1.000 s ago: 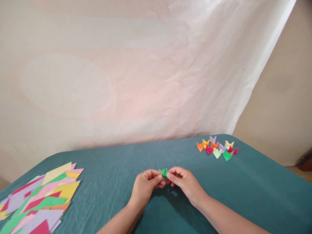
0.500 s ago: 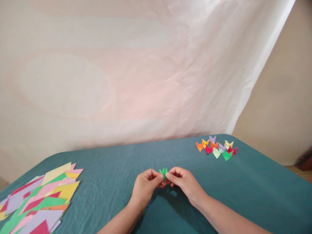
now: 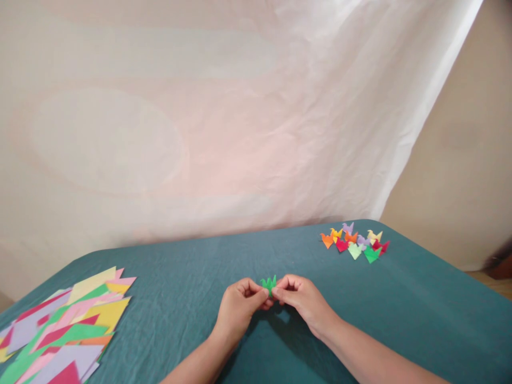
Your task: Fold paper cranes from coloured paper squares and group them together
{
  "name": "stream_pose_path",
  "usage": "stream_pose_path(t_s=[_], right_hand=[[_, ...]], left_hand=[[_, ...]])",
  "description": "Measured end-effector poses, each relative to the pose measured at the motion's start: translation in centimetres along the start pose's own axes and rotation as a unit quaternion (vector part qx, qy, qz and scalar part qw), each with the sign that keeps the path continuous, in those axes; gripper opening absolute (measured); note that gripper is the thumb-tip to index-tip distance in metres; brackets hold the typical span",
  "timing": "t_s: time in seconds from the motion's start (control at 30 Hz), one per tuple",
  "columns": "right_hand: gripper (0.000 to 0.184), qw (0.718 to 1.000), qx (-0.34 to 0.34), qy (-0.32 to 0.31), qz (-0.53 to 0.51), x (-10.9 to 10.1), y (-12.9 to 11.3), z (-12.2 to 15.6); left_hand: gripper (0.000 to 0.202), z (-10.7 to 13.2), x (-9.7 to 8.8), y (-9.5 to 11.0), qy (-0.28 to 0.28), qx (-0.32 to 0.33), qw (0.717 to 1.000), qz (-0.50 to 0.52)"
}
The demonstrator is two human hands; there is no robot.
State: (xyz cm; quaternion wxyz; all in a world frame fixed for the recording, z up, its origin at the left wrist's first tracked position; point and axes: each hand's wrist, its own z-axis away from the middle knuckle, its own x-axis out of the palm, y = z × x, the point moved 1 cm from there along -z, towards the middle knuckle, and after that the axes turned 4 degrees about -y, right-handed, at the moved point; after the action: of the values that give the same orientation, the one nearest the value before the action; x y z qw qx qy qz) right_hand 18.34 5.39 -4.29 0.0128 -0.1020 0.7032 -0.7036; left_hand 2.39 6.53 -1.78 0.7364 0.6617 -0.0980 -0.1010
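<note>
A small green origami crane is held up between my two hands, just above the tablecloth. My left hand pinches its left side between thumb and fingers. On the other side, my right hand grips the crane's right part in the same kind of pinch. Its pointed tips stick up between the thumbs, while the lower part is partly hidden by my fingers.
Several finished paper cranes in mixed colours stand in a cluster at the back right of the green-covered table. Coloured paper sheets lie in a loose, overlapping pile at the left. A pale cloth hangs behind the table.
The tips of the green crane have spread slightly apart, and its right tip leans a little further right. Both hands stay nearly in place.
</note>
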Motion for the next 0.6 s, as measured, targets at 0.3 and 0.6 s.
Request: stream_pose_path(t_s=[0.3, 0.6], right_hand=[[0.024, 1.000, -0.019, 0.002, 0.016, 0.0, 0.2, -0.1], [0.022, 0.998, -0.028, 0.019, 0.051, 0.3, -0.2, 0.0]], left_hand=[[0.019, -0.4, -0.2, -0.7, -0.006, 0.005, 1.000, -0.017], [0.016, -0.5, -0.3, -1.1, 0.000, 0.037, 0.999, -0.037]])
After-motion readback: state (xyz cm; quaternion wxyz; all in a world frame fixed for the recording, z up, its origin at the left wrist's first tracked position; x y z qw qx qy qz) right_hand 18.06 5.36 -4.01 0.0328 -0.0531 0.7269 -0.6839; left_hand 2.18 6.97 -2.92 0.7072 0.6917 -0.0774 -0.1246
